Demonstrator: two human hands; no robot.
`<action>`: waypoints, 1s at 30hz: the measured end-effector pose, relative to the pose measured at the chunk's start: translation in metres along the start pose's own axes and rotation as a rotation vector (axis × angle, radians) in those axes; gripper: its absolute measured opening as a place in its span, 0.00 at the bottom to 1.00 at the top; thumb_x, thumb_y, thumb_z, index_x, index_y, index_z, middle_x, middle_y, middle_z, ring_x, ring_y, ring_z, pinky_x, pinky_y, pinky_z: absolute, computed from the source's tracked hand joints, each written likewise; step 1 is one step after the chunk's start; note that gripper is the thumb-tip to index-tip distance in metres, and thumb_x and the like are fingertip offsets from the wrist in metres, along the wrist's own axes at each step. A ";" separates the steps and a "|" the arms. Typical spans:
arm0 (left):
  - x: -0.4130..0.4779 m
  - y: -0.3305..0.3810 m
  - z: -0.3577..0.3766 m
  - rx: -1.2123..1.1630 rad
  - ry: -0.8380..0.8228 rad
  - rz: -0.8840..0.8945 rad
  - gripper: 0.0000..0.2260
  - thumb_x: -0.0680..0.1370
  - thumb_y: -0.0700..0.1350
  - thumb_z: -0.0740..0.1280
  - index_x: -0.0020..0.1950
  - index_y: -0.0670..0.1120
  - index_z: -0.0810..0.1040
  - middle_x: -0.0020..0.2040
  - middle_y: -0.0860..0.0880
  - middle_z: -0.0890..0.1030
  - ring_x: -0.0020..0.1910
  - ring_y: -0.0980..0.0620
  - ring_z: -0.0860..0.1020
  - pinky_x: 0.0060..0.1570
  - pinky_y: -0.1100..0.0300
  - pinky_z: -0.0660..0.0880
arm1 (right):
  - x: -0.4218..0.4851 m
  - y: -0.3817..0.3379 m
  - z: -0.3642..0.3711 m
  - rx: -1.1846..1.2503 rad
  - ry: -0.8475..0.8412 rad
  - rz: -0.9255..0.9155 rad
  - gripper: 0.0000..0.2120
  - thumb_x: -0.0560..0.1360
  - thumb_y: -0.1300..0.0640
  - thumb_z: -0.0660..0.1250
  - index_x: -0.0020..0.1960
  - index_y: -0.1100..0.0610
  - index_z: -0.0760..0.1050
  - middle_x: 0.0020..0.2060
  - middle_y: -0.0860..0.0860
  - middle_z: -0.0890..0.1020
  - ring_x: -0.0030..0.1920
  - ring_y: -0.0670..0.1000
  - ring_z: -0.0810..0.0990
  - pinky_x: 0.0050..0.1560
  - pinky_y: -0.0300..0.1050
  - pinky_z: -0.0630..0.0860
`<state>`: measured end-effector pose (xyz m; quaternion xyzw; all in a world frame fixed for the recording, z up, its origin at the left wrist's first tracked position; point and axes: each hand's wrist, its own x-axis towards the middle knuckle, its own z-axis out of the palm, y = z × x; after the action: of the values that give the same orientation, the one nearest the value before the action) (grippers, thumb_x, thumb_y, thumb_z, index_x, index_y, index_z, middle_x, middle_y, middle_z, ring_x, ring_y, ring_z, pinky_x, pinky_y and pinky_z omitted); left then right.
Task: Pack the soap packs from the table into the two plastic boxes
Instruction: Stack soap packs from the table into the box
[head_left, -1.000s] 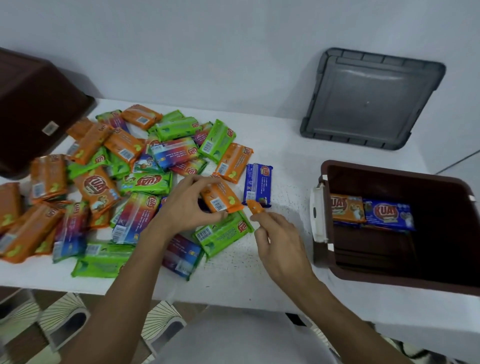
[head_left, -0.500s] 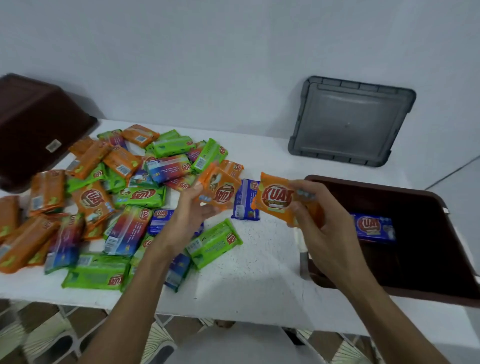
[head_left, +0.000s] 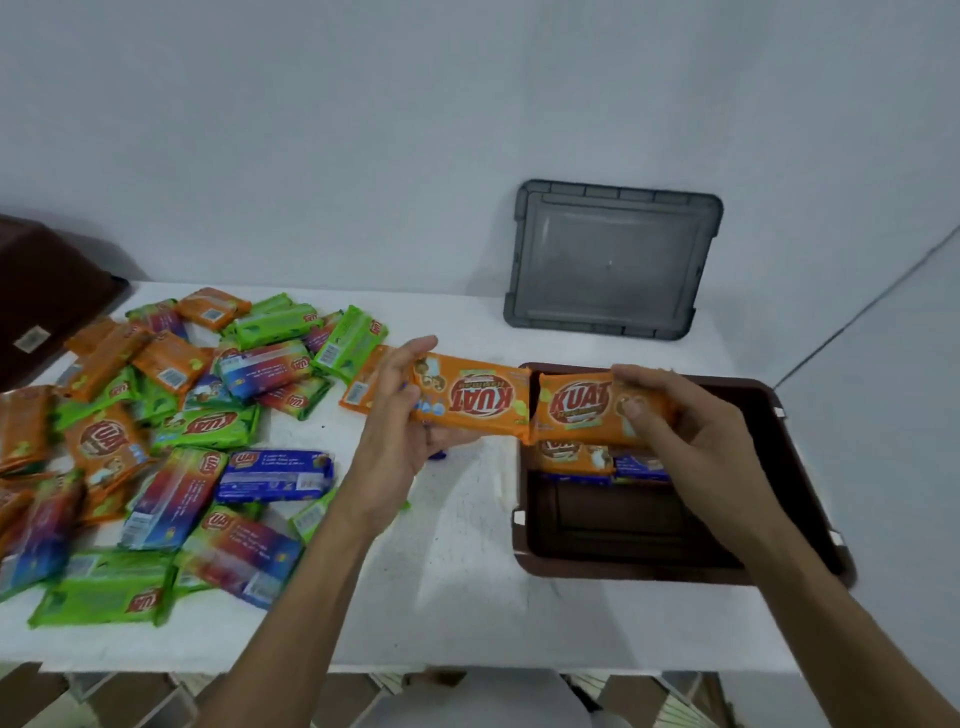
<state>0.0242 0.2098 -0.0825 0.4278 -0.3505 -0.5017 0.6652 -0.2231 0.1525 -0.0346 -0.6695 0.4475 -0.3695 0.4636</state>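
My left hand (head_left: 397, 410) grips an orange soap pack (head_left: 475, 402), held above the white table (head_left: 457, 582) beside the box's left rim. My right hand (head_left: 691, 421) grips a second orange soap pack (head_left: 576, 408) over the open brown plastic box (head_left: 800, 467). The two packs are side by side, nearly touching. Inside the box at its far side lie an orange pack (head_left: 569, 457) and a blue pack (head_left: 639, 465). A heap of several orange, green, blue and multicoloured soap packs (head_left: 171, 447) covers the table's left half.
A second brown box (head_left: 47, 291) stands at the far left, partly out of view. A grey lid (head_left: 613, 260) leans against the wall behind the open box. The table's front edge runs just below my forearms, with patterned floor beneath.
Both hands have risen and moved right, each with its orange pack. The right pack is now over the box, and the left pack has come up next to it.
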 end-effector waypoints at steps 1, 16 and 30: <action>0.002 -0.003 0.006 0.037 0.007 0.000 0.13 0.80 0.45 0.54 0.63 0.54 0.71 0.55 0.48 0.78 0.52 0.46 0.81 0.46 0.50 0.80 | 0.001 0.004 -0.009 -0.004 -0.014 0.023 0.14 0.79 0.62 0.64 0.59 0.47 0.78 0.55 0.41 0.80 0.54 0.39 0.80 0.42 0.33 0.80; 0.013 -0.044 0.059 0.336 0.186 -0.003 0.17 0.78 0.47 0.55 0.66 0.58 0.69 0.61 0.48 0.73 0.54 0.51 0.79 0.42 0.64 0.77 | 0.060 0.093 -0.026 -0.117 -0.444 0.273 0.16 0.78 0.62 0.66 0.65 0.53 0.75 0.57 0.55 0.80 0.52 0.52 0.84 0.49 0.49 0.83; 0.009 -0.032 0.074 0.389 0.151 -0.042 0.18 0.83 0.50 0.56 0.72 0.63 0.59 0.52 0.64 0.78 0.51 0.60 0.81 0.46 0.63 0.79 | 0.053 0.079 -0.027 -0.664 -0.092 -0.212 0.08 0.80 0.53 0.61 0.57 0.52 0.75 0.45 0.48 0.81 0.45 0.45 0.79 0.41 0.41 0.77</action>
<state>-0.0518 0.1803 -0.0828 0.5918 -0.3807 -0.4050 0.5839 -0.2502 0.0813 -0.0975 -0.8426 0.4498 -0.2193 0.1991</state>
